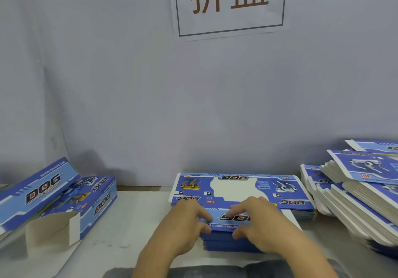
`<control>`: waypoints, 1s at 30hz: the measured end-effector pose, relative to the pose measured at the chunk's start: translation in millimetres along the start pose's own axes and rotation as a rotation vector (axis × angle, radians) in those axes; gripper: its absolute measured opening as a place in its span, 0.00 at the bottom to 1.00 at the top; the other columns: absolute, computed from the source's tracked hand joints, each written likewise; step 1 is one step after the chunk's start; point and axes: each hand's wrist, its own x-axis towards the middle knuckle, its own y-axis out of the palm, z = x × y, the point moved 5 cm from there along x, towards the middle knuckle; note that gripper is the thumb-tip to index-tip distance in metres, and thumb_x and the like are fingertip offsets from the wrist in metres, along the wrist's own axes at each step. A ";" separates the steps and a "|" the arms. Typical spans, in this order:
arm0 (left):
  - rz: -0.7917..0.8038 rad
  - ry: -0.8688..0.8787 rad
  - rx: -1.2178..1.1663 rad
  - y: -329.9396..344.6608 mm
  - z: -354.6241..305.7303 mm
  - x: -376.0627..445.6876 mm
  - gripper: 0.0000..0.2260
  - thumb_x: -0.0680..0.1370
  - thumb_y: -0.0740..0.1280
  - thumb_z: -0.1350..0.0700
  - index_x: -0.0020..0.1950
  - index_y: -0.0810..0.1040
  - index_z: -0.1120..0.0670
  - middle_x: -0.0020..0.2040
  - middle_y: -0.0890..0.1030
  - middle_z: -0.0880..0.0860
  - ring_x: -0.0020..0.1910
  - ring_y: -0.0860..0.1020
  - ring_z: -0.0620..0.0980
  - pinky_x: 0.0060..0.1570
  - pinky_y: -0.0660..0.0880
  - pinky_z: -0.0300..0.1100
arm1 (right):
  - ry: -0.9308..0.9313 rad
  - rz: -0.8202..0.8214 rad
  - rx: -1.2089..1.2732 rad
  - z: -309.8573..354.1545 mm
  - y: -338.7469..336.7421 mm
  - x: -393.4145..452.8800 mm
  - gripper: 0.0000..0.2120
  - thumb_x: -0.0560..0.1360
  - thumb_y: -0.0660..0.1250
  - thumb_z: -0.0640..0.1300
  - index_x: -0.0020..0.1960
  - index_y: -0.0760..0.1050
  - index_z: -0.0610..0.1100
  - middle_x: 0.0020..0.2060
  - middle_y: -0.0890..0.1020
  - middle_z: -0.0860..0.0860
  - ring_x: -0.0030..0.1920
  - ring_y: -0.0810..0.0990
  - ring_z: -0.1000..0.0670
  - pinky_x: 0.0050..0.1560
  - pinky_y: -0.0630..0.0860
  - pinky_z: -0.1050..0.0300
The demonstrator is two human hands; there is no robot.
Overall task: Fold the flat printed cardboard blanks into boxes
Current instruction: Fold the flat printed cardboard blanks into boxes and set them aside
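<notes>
I see both hands at the near flap of the top blank (pixel 237 189), which lies on a stack of blanks (pixel 232 241) near the middle of the table's (pixel 133 223) front edge. The left hand (pixel 185 223) has its grip closed on the flap's left end, fingers curled over the top and thumb under the edge. The right hand (pixel 258 221) pinches the flap's right part the same way, fingertips resting on the printed "DOG" lettering. The flap looks lifted slightly off the stack, though motion blur keeps me from judging how far. The rest of the top blank lies flat toward the table's back edge, its white window cut-out between a yellow dog picture and a white one. At the table's left side lie two folded boxes (pixel 64 195), leaning on each other, the nearer one with open white end flaps. Along the right edge, slanting piles of blanks (pixel 355 204) overlap each other. On the wall (pixel 129 83) behind hangs a paper sign (pixel 229 4) with two large brown characters.
</notes>
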 end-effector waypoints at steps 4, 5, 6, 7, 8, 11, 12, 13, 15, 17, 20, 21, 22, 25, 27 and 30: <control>-0.079 0.024 0.038 -7.9 -4.6 -2.3 0.10 0.82 0.67 0.51 0.62 0.82 0.46 0.64 0.78 0.47 0.60 0.72 0.43 0.53 0.75 0.39 | -0.043 -0.037 0.010 0.4 -4.9 -1.9 0.16 0.77 0.70 0.51 0.64 0.77 0.62 0.65 0.73 0.54 0.64 0.71 0.50 0.62 0.72 0.55; -0.131 0.040 0.018 -11.1 -5.7 -2.2 0.08 0.82 0.67 0.52 0.59 0.83 0.46 0.60 0.79 0.45 0.58 0.74 0.42 0.54 0.76 0.39 | -0.066 -0.065 0.022 2.4 -7.9 -2.5 0.14 0.79 0.68 0.50 0.63 0.78 0.61 0.64 0.75 0.54 0.62 0.72 0.50 0.61 0.73 0.55; -0.210 0.071 -0.035 -16.0 -7.0 -2.3 0.07 0.81 0.67 0.52 0.55 0.84 0.45 0.56 0.81 0.43 0.55 0.76 0.41 0.54 0.76 0.39 | -0.091 -0.108 0.040 4.4 -12.1 -3.3 0.12 0.80 0.66 0.49 0.62 0.80 0.59 0.62 0.77 0.54 0.60 0.74 0.51 0.59 0.75 0.55; -0.309 0.112 -0.123 -22.6 -9.3 -3.6 0.06 0.80 0.69 0.53 0.54 0.85 0.44 0.52 0.82 0.39 0.53 0.77 0.40 0.53 0.76 0.36 | -0.118 -0.169 0.059 6.5 -17.1 -4.6 0.12 0.81 0.64 0.48 0.61 0.81 0.57 0.59 0.80 0.55 0.57 0.76 0.52 0.57 0.76 0.55; -0.417 0.160 -0.226 -30.6 -12.1 -6.5 0.07 0.79 0.71 0.53 0.55 0.84 0.42 0.49 0.80 0.35 0.52 0.78 0.37 0.51 0.74 0.30 | -0.146 -0.249 0.075 9.1 -23.6 -6.1 0.12 0.82 0.63 0.47 0.61 0.81 0.56 0.56 0.82 0.55 0.54 0.78 0.52 0.55 0.78 0.54; -0.744 0.244 -0.473 -50.8 -14.4 -17.5 0.22 0.75 0.74 0.51 0.66 0.72 0.38 0.56 0.75 0.28 0.56 0.73 0.28 0.52 0.71 0.24 | -0.247 -0.587 0.123 16.4 -48.2 -15.1 0.13 0.82 0.62 0.43 0.59 0.83 0.52 0.46 0.85 0.55 0.45 0.81 0.51 0.45 0.79 0.52; -0.835 0.234 -0.533 -55.8 -11.7 -20.7 0.26 0.75 0.74 0.49 0.70 0.69 0.40 0.61 0.72 0.30 0.60 0.71 0.30 0.56 0.71 0.28 | -0.292 -0.716 0.136 19.6 -57.9 -20.5 0.12 0.82 0.62 0.41 0.58 0.83 0.50 0.40 0.85 0.55 0.38 0.80 0.52 0.40 0.77 0.54; -0.893 0.201 -0.592 -59.2 -7.6 -22.2 0.29 0.74 0.73 0.47 0.73 0.66 0.42 0.66 0.70 0.34 0.63 0.70 0.33 0.60 0.70 0.33 | -0.342 -0.840 0.146 23.3 -68.2 -27.5 0.12 0.81 0.63 0.39 0.57 0.84 0.47 0.33 0.82 0.56 0.31 0.76 0.55 0.34 0.74 0.58; -0.909 0.111 -0.749 -61.6 0.0 -22.5 0.35 0.71 0.72 0.42 0.75 0.63 0.45 0.70 0.68 0.41 0.67 0.69 0.40 0.63 0.70 0.41 | -0.445 -1.044 0.227 31.3 -88.2 -44.5 0.11 0.80 0.61 0.39 0.51 0.83 0.46 0.25 0.74 0.58 0.25 0.70 0.55 0.26 0.65 0.64; -0.838 0.039 -0.910 -59.8 2.3 -21.4 0.40 0.67 0.70 0.39 0.77 0.60 0.45 0.74 0.67 0.44 0.70 0.68 0.43 0.63 0.69 0.42 | -0.540 -1.168 0.403 38.6 -103.7 -60.0 0.10 0.80 0.61 0.40 0.47 0.80 0.48 0.28 0.75 0.55 0.26 0.69 0.56 0.25 0.63 0.67; -0.668 0.152 -1.108 -58.3 -5.4 -20.4 0.36 0.65 0.70 0.36 0.71 0.70 0.46 0.67 0.77 0.44 0.62 0.79 0.44 0.53 0.76 0.36 | -0.599 -1.150 0.640 48.0 -110.1 -67.5 0.11 0.83 0.60 0.41 0.44 0.74 0.48 0.32 0.78 0.58 0.26 0.70 0.59 0.25 0.61 0.72; -0.641 0.208 -1.157 -59.5 -7.0 -20.2 0.31 0.65 0.70 0.37 0.65 0.75 0.48 0.60 0.83 0.46 0.55 0.83 0.46 0.46 0.79 0.36 | -0.602 -1.080 0.720 49.9 -108.3 -66.3 0.10 0.84 0.60 0.41 0.44 0.74 0.45 0.30 0.78 0.60 0.26 0.72 0.61 0.26 0.63 0.75; -0.642 0.232 -1.175 -61.2 -6.7 -20.5 0.27 0.65 0.71 0.38 0.60 0.79 0.49 0.54 0.86 0.47 0.50 0.85 0.48 0.41 0.81 0.36 | -0.602 -0.991 0.822 50.1 -105.8 -63.6 0.09 0.83 0.60 0.41 0.45 0.74 0.43 0.31 0.80 0.62 0.28 0.76 0.62 0.27 0.67 0.75; -0.639 0.250 -1.145 -64.9 -5.0 -20.8 0.22 0.65 0.72 0.39 0.54 0.81 0.49 0.49 0.87 0.47 0.46 0.86 0.48 0.37 0.81 0.37 | -0.555 -0.722 1.094 42.2 -98.8 -55.1 0.07 0.77 0.65 0.49 0.51 0.77 0.46 0.42 0.87 0.55 0.42 0.87 0.53 0.32 0.82 0.60; -0.610 0.274 -1.044 -65.6 -5.2 -21.6 0.20 0.67 0.72 0.40 0.54 0.81 0.50 0.48 0.87 0.47 0.45 0.86 0.47 0.36 0.81 0.36 | -0.492 -0.685 1.107 34.2 -98.4 -52.2 0.10 0.73 0.68 0.52 0.51 0.80 0.49 0.44 0.87 0.50 0.44 0.87 0.48 0.37 0.84 0.52; -0.581 0.281 -0.905 -63.2 -7.3 -21.2 0.19 0.69 0.71 0.41 0.55 0.79 0.49 0.50 0.86 0.47 0.46 0.86 0.45 0.37 0.80 0.36 | -0.410 -0.742 1.090 25.1 -99.0 -52.3 0.08 0.70 0.70 0.54 0.48 0.81 0.55 0.43 0.87 0.52 0.44 0.87 0.49 0.39 0.85 0.48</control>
